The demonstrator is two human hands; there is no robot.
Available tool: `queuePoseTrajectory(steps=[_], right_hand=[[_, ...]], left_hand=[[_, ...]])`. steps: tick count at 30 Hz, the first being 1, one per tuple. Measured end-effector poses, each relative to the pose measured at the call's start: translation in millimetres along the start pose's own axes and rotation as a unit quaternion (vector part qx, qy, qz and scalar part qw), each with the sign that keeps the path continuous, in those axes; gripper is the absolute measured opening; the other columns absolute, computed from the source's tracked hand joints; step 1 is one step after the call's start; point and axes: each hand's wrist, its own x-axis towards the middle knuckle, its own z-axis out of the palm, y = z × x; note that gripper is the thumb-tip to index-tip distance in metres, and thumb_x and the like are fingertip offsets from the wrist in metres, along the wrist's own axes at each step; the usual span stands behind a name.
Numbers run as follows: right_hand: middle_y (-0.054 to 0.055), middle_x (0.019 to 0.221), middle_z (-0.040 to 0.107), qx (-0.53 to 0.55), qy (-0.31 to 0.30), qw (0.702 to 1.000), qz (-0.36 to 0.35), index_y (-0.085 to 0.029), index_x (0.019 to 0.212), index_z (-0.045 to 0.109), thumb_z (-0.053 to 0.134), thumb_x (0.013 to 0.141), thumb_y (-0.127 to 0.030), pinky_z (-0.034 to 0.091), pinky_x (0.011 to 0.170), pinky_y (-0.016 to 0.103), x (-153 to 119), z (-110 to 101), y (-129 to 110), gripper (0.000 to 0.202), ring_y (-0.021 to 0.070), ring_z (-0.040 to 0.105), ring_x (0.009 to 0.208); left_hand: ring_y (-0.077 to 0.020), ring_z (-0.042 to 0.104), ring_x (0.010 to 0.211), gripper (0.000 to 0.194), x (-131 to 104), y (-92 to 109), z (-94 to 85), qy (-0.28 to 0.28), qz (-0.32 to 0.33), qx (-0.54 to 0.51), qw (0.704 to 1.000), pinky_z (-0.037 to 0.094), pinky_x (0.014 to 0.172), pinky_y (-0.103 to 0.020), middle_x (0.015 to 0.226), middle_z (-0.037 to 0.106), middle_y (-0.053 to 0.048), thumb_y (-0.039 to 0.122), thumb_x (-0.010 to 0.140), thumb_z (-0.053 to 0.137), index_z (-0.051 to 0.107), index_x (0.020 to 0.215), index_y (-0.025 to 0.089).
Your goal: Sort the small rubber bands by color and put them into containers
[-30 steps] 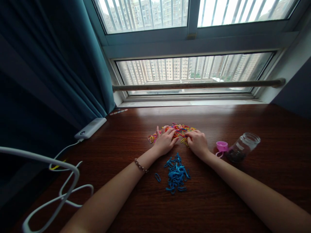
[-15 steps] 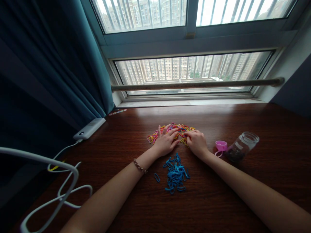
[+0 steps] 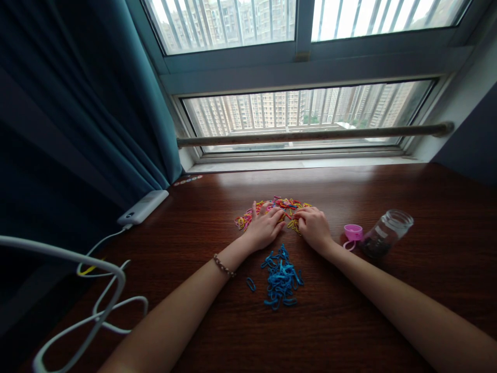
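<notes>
A heap of mixed red, pink and yellow rubber bands (image 3: 293, 203) lies on the brown table. My left hand (image 3: 264, 227) rests on its left part, fingers spread and the thumb apart, with a braided bracelet on the wrist. At the heap's right side is my right hand (image 3: 313, 225), its fingers curled together among the bands; whatever they pinch is hidden. Closer to me, between my forearms, is a separate pile of blue rubber bands (image 3: 282, 280). One single blue band (image 3: 251, 284) lies left of that pile.
On the right, a clear jar (image 3: 388, 233) with dark contents leans at a tilt beside a pink cup-shaped lid with a ring (image 3: 353, 233). A white device (image 3: 143, 206) and its looping white cable (image 3: 116, 280) occupy the left. The window rail (image 3: 310, 136) runs behind the table.
Both hands stay almost in place at the mixed heap, with only slight finger movement. The blue pile, jar and lid have not been moved.
</notes>
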Motion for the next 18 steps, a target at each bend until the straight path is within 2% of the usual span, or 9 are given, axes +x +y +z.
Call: queuePoseTrajectory(steps=[4,8,12,15,18], right_hand=[[0.007,0.09,0.066,0.019,0.025,0.999,-0.011,-0.019,0.082,0.069,0.045,0.077,-0.012,0.04,0.084,0.032,1,2,2,0.025,0.0198,0.055,0.089],[0.007,0.091,0.065,0.027,0.028,0.999,-0.011,-0.017,0.084,0.068,0.045,0.077,-0.012,0.041,0.085,0.032,1,2,2,0.024,0.0202,0.056,0.09],[0.009,0.091,0.064,0.049,0.035,0.998,-0.012,-0.016,0.085,0.067,0.044,0.077,-0.011,0.042,0.085,0.033,1,2,1,0.025,0.0205,0.056,0.09],[0.009,0.091,0.062,0.09,0.053,0.994,-0.02,-0.015,0.086,0.065,0.043,0.077,-0.01,0.044,0.082,0.032,1,3,1,0.024,0.0198,0.057,0.088],[0.008,0.088,0.061,0.135,0.082,0.987,-0.032,-0.016,0.083,0.064,0.045,0.078,-0.012,0.045,0.078,0.031,2,3,0,0.02,0.0186,0.057,0.082]], left_hand=[[-0.0274,0.029,0.125,0.028,0,0,-0.3,0.003,-0.002,-0.009,1.0,0.0,0.103,-0.061,0.119,0.054,0.0,0.037,0.087,0.037,0.049,0.112,0.029],[-0.0276,0.03,0.124,0.031,0,-1,0.7,-0.004,0.007,0.0,1.0,0.001,0.101,-0.063,0.123,0.051,0.001,0.037,0.088,0.034,0.047,0.116,0.033],[-0.0274,0.03,0.124,0.035,0,-1,0.6,0.001,0.002,-0.007,1.0,0.003,0.102,-0.061,0.125,0.05,-0.003,0.035,0.088,0.036,0.046,0.121,0.03],[-0.0233,0.038,0.119,0.031,0,-4,-2.4,0.055,-0.005,-0.063,0.996,0.011,0.105,-0.055,0.118,0.055,-0.004,0.029,0.088,0.038,0.052,0.115,0.027],[-0.0187,0.051,0.104,0.022,1,-13,-3.5,0.168,-0.05,-0.172,0.969,0.032,0.099,-0.042,0.101,0.063,-0.004,0.025,0.085,0.045,0.061,0.099,0.022]])
